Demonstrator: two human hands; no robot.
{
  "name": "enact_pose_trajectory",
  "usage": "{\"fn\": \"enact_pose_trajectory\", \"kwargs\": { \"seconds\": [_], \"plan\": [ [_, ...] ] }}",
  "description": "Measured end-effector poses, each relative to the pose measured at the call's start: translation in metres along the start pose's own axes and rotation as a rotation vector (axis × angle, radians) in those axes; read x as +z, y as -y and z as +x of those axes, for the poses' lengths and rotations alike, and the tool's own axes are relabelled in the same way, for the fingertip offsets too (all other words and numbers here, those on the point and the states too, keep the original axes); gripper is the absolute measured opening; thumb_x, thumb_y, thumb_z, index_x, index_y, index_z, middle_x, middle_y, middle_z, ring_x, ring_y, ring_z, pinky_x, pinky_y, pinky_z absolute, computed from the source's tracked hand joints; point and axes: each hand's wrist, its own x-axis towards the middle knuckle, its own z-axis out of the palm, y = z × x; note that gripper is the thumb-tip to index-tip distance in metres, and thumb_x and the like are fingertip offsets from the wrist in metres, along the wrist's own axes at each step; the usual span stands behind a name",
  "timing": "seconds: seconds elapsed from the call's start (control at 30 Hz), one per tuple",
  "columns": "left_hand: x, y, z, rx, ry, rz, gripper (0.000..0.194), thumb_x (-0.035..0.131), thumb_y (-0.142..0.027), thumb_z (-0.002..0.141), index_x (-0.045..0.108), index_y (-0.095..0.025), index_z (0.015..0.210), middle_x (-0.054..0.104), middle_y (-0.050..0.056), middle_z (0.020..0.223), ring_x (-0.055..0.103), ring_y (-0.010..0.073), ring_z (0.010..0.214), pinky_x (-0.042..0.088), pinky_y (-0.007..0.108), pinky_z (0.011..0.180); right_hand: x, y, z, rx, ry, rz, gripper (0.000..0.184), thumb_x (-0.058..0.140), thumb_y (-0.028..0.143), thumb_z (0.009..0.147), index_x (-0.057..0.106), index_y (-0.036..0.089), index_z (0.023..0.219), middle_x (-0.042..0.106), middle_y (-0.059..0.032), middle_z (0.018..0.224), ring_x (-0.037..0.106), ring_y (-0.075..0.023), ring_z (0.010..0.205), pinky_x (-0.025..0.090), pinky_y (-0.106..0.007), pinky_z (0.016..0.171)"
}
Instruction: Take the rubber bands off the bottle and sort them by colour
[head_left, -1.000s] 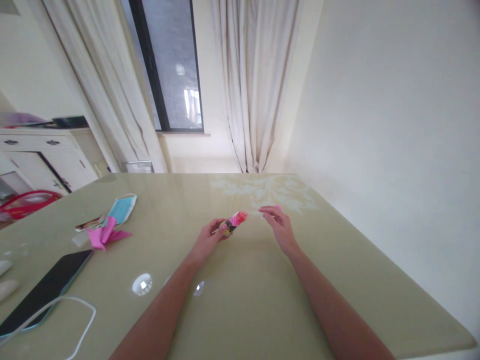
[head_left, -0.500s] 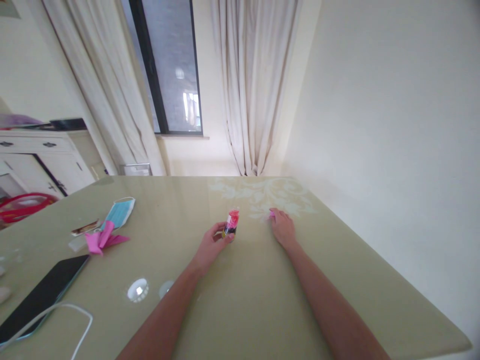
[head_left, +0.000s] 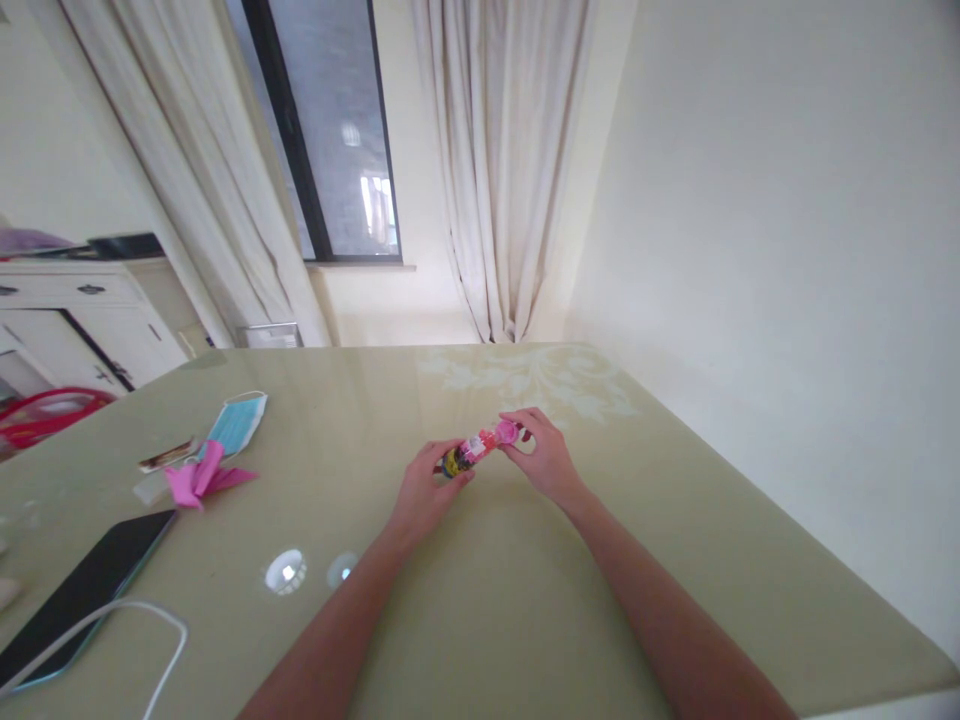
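Observation:
A small bottle (head_left: pixel 474 450) with a red, white, yellow and black label lies tilted between my hands, above the table. My left hand (head_left: pixel 421 498) is closed around its lower end, thumb on the near side. My right hand (head_left: pixel 549 462) pinches a round pink cap (head_left: pixel 508 432) between thumb and fingers, right at the bottle's upper end. Whether the cap is seated on the bottle or only touches it, I cannot tell.
The glossy table (head_left: pixel 480 620) meets a wall on the right. At left lie a blue face mask (head_left: pixel 240 422), a folded pink paper shape (head_left: pixel 199 478), a dark tablet (head_left: pixel 90 590) and a white cable (head_left: pixel 161 612). Curtains (head_left: pixel 502 170) hang behind.
My right hand has lifted off the table and come left with the pink cap to the bottle's end. The bottle, upright before, now leans to the right.

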Motion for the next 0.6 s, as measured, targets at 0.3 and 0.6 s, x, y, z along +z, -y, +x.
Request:
{"fn": "enact_pose_trajectory", "kwargs": {
  "seconds": [0.3,0.6],
  "plan": [
    [-0.011,0.003,0.001,0.212,-0.144,0.359,0.039,0.073,-0.021,0.085,0.073,-0.027,0.124,0.064,0.009,0.114,0.059,0.0282,0.11,0.051,0.046,0.102,-0.011,0.002,0.001,-0.072,0.132,0.027,0.027,0.08,0.028,0.085,0.077,0.03,0.112,0.072,-0.0067,0.109,0.063,-0.0281,0.107,0.048,-0.046,0.1],
    [-0.014,0.001,-0.001,0.419,-0.169,0.573,0.038,0.068,-0.02,0.093,0.069,-0.029,0.129,0.062,0.011,0.119,0.055,0.028,0.11,0.055,0.043,0.096,-0.014,0.003,-0.001,0.125,0.266,0.131,0.026,0.07,0.046,0.093,0.074,0.022,0.104,0.077,-0.0039,0.09,0.069,-0.0195,0.078,0.053,-0.032,0.075]
  ]
}}
